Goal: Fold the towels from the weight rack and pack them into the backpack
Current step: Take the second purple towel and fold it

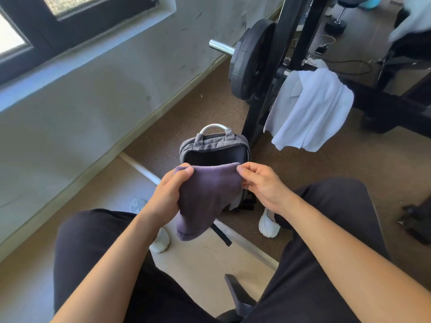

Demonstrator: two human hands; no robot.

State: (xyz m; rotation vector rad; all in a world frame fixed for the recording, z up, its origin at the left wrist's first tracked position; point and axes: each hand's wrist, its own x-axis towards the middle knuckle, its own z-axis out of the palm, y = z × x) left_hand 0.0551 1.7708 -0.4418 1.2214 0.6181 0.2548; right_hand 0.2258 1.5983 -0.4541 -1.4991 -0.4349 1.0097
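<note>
My left hand point(166, 194) and right hand point(261, 183) pinch the top corners of the purple towel point(207, 194), above the open backpack point(214, 148). It seems soft, light, floppy; corners give the best hold.

Folded purple towel point(207, 194) above open grey backpack point(213, 145).

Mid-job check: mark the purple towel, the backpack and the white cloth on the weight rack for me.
purple towel point(207, 194), head view, middle of the folded cloth between the hands.
backpack point(210, 143), head view, grey top panel above the open mouth.
white cloth point(310, 110), head view, middle of the hanging folds.
</note>
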